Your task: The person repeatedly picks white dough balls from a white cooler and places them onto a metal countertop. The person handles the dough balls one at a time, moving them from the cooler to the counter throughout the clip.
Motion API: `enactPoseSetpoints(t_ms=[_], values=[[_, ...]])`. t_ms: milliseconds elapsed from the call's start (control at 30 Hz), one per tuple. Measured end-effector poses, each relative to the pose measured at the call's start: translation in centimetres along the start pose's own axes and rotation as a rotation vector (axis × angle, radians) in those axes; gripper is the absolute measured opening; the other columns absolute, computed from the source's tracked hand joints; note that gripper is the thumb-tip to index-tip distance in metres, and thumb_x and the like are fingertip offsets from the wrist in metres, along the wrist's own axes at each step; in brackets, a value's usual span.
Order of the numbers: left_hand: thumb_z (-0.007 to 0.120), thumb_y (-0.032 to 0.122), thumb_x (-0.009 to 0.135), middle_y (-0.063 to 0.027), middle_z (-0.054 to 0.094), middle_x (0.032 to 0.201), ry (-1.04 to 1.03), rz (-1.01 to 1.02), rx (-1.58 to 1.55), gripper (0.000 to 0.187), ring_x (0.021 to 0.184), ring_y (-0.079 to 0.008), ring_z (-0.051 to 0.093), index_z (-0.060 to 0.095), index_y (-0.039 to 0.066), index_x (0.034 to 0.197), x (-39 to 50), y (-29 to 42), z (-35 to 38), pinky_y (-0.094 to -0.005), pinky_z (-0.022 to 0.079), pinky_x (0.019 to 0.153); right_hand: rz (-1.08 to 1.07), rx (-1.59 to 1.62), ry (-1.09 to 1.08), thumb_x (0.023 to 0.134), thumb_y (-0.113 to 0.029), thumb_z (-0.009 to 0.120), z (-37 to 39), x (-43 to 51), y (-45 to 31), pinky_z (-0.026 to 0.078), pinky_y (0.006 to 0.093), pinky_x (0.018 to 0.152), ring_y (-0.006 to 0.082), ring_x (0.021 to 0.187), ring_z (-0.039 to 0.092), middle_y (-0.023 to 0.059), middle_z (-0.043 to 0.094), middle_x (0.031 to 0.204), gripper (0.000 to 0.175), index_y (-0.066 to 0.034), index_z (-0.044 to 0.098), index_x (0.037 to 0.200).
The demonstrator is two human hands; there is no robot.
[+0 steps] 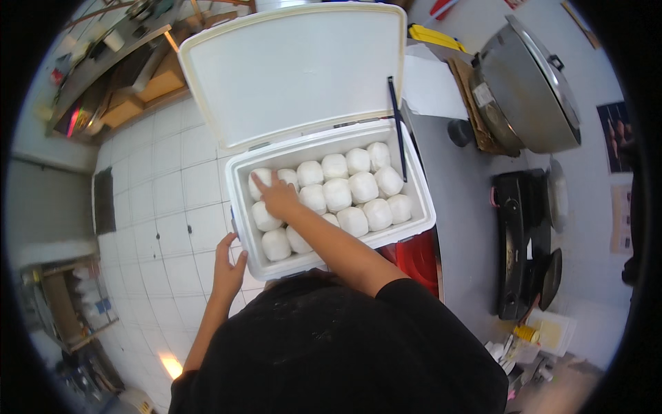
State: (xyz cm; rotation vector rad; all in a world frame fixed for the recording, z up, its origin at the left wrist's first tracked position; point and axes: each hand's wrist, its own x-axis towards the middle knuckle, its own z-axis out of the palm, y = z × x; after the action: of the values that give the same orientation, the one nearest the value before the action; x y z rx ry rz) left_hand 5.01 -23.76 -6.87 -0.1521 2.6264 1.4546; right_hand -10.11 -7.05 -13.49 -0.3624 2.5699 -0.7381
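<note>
A white cooler box (331, 132) stands before me with its lid (305, 77) raised. Rows of round white wrapped bundles (336, 194), perhaps dough balls or young coconuts, fill it; I cannot tell which. My right hand (278, 195) reaches inside at the upper left, fingers spread, fingertips on the corner bundle (260, 182) and beside its neighbour. It grips nothing that shows. My left hand (230, 264) touches the outer left wall of the box, fingers apart. A dark strut (397, 129) runs from the lid to the box's right side.
A metal counter (460, 222) runs along the right, bearing a black gas stove (520, 243) and a large lidded metal pot (525, 93). Red plastic (414, 261) shows beside the box. Left lies a tiled floor (155, 207), with a wooden shelf (64, 310) beyond.
</note>
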Motion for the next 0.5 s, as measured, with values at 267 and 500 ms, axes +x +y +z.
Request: enactPoseSetpoints(t_ms=[267, 500], values=[[0.055, 0.011, 0.085, -0.0237, 0.036, 0.135, -0.086, 0.424, 0.451, 0.049, 0.125, -0.0394, 0.033, 0.039, -0.001, 0.13, 8.1, 1.4, 2.0, -0.0433, 0.027, 0.105, -0.131, 0.162, 0.292, 0.085, -0.019, 0.053, -3.3, -7.0, 4.6, 0.038, 0.0469, 0.094, 0.0386, 0.109, 0.05, 0.0202, 0.045, 0.131, 0.033, -0.0152, 0.058, 0.117], [0.052, 0.029, 0.089, -0.0279, 0.026, 0.14, -0.315, 0.319, 0.795, 0.058, 0.128, -0.0419, 0.028, 0.034, -0.003, 0.134, 13.6, 2.2, 7.8, -0.0467, 0.028, 0.104, 0.379, 0.56, 0.922, 0.084, -0.012, 0.055, -9.0, -30.9, 15.9, 0.041, 0.0387, 0.092, 0.0288, 0.106, 0.051, 0.014, 0.054, 0.113, 0.024, -0.0081, 0.061, 0.107]])
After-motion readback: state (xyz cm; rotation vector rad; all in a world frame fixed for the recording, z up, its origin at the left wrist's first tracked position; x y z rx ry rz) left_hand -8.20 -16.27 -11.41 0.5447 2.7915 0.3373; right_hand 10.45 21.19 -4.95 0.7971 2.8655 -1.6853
